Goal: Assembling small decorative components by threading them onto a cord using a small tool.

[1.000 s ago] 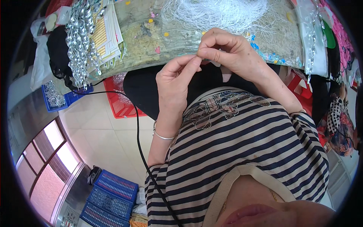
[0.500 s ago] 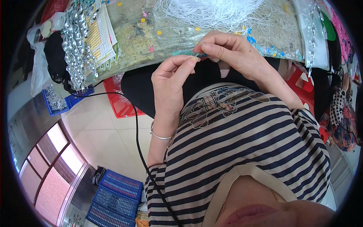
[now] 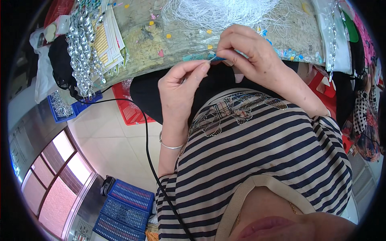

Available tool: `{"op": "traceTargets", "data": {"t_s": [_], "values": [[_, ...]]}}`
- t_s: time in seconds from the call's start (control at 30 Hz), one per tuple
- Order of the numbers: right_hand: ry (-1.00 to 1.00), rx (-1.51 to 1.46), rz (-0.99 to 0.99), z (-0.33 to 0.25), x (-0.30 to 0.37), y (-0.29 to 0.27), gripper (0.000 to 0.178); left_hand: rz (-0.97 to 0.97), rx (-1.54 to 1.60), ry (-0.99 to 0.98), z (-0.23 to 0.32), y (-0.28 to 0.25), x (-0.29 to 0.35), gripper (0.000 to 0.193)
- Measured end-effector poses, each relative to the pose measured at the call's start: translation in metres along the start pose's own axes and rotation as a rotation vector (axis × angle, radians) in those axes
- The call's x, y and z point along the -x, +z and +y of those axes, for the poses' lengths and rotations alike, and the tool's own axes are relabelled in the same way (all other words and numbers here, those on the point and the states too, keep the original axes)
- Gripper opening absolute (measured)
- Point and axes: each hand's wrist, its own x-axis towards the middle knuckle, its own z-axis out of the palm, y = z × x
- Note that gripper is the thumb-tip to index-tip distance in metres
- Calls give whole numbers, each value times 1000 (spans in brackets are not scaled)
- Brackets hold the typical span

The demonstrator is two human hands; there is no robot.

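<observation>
Near the front edge of the worktable, my left hand (image 3: 179, 86) pinches a thin, pale, thread-like piece (image 3: 212, 59) between thumb and forefinger. Its tip points toward my right hand (image 3: 251, 52), whose thumb and fingers are pressed together just beside it. A small blue bit (image 3: 219, 58) shows at the right fingertips; whether it is held there or lies behind them I cannot make out. Beyond both hands, a heap of loose white thread (image 3: 225, 14) lies on the table.
Strings of clear faceted beads (image 3: 82, 52) hang over the table's left side, beside stacked papers (image 3: 108, 40). Another bead string (image 3: 333, 40) hangs at right. Below stand a red basket (image 3: 130, 108) and blue trays (image 3: 124, 209). A black cable (image 3: 146, 140) runs past my left arm.
My right hand has shifted slightly to the right and its fingers have curled further. My left hand has moved a little left, keeping its pinch.
</observation>
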Motion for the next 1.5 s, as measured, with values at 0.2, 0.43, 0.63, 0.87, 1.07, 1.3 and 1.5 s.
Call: {"op": "traceTargets", "data": {"t_s": [0.2, 0.43, 0.63, 0.87, 1.07, 1.3, 1.5], "values": [[718, -473, -158, -13, 4, -15, 14, 105, 5, 43, -6, -10, -1, 14], [547, -813, -86, -11, -1, 0, 15, 80, 18, 0, -9, -1, 1, 12], [371, -572, -102, -12, -1, 10, 17, 71, 59, 6, -7, -2, 0, 13], [225, -310, -93, -15, -4, 11, 11, 123, 71, 87, -10, 0, -3, 14], [-54, 8, -31, -17, -8, 19, 10, 53, 161, 13, -10, -4, -3, 15], [-78, 38, -38, -17, -5, 25, 11, 29, 307, -29, -16, -5, -3, 16], [100, -170, -13, -12, -5, 21, 4, 80, 212, 29, -9, -3, -1, 12]]}}
